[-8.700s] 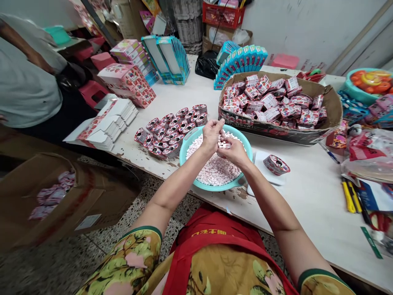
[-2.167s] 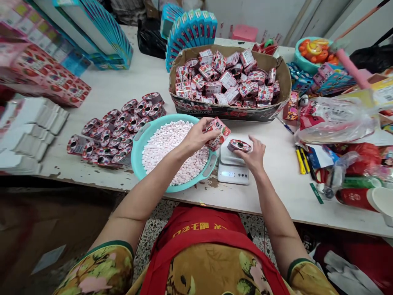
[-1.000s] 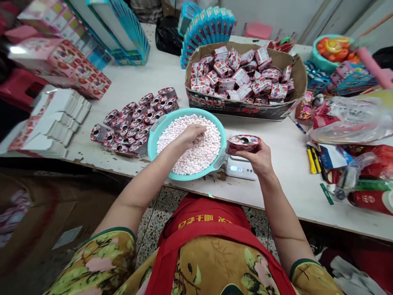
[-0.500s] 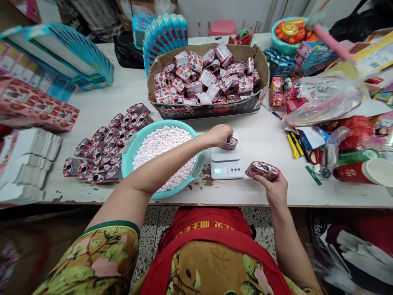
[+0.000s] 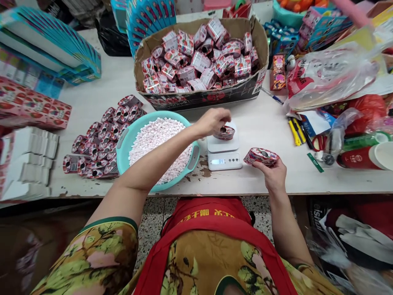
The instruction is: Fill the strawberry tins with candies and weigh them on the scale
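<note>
My left hand [image 5: 213, 120] hovers over a small red strawberry-print candy box [image 5: 225, 132] that sits open-topped on a white digital scale [image 5: 223, 150]; its fingers are bunched in a pinch just above the box's hole. My right hand [image 5: 273, 174] grips another box [image 5: 261, 156] of the same kind, held just right of the scale above the white table [image 5: 264, 180]. A teal bowl [image 5: 125, 141] full of small pink-white candies [image 5: 159, 143] stands left of the scale.
A cardboard tray [image 5: 211, 96] heaped with filled boxes stands behind the scale. Several empty boxes [image 5: 101, 139] lie left of the bowl, with flat cartons [image 5: 26, 159] and blue packs [image 5: 52, 45] further left. Pens, plastic bags and clutter [image 5: 334, 119] crowd the right.
My left hand left the candy bowl and came over the box on the scale. My right hand carried its box from above the scale down to the scale's right.
</note>
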`<state>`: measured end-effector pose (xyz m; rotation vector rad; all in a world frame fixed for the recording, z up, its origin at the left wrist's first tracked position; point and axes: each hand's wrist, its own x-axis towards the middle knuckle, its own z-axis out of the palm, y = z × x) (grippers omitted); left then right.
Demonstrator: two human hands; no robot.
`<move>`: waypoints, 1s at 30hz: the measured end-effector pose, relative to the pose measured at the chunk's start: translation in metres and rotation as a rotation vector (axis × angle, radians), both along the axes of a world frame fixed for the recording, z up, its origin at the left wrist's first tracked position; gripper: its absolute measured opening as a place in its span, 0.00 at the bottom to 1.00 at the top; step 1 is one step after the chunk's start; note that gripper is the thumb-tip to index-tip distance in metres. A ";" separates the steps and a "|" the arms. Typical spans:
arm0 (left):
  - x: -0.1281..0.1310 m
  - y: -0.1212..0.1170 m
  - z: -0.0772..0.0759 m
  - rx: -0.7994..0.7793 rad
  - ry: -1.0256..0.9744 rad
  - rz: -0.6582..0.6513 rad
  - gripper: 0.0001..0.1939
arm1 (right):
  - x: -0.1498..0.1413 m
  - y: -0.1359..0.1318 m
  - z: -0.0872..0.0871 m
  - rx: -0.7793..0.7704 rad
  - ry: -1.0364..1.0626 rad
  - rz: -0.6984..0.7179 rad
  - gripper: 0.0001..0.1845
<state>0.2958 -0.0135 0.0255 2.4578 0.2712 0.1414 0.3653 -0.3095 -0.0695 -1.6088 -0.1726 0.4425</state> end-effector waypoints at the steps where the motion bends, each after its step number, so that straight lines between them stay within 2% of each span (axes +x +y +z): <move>1: -0.008 0.004 0.004 -0.040 -0.043 0.047 0.14 | 0.001 -0.001 -0.001 0.008 -0.005 -0.009 0.33; 3: -0.032 0.015 0.012 -0.084 -0.089 0.164 0.12 | 0.002 -0.004 -0.002 0.015 -0.015 -0.025 0.34; 5: -0.069 0.030 0.018 -0.064 -0.071 0.327 0.09 | 0.003 -0.007 -0.003 0.015 -0.015 -0.039 0.35; 7: -0.110 0.044 0.015 0.021 0.017 0.525 0.05 | 0.004 -0.011 -0.003 0.016 -0.008 -0.058 0.36; 9: -0.147 0.054 0.006 0.081 0.163 0.673 0.02 | 0.005 -0.012 -0.004 0.014 -0.008 -0.081 0.36; 11: -0.173 0.059 -0.007 0.049 0.306 0.695 0.06 | 0.006 -0.011 -0.005 0.007 -0.011 -0.098 0.35; 13: -0.185 0.059 -0.018 -0.024 0.380 0.638 0.08 | 0.005 -0.008 -0.006 0.007 -0.004 -0.102 0.35; 16: -0.191 0.057 -0.024 -0.091 0.381 0.582 0.05 | 0.002 -0.003 -0.007 0.009 0.006 -0.088 0.36; 20: -0.203 0.060 -0.017 -0.114 0.347 0.634 0.06 | -0.002 0.000 -0.008 0.005 -0.008 -0.063 0.36; 22: -0.209 0.060 -0.010 -0.040 0.392 0.625 0.08 | -0.002 0.000 -0.008 -0.003 -0.013 -0.061 0.36; 24: -0.204 0.057 -0.001 0.082 0.399 0.590 0.11 | -0.002 0.001 -0.007 -0.013 -0.016 -0.053 0.36; 26: -0.182 0.049 0.006 0.160 0.313 0.577 0.12 | -0.002 0.003 -0.005 -0.014 -0.015 -0.027 0.35; 28: -0.143 0.033 0.006 0.151 0.180 0.517 0.14 | -0.003 0.008 -0.001 -0.019 -0.020 0.021 0.35; 30: -0.095 0.010 0.000 0.152 0.081 0.317 0.19 | -0.003 0.015 0.003 -0.040 -0.033 0.077 0.36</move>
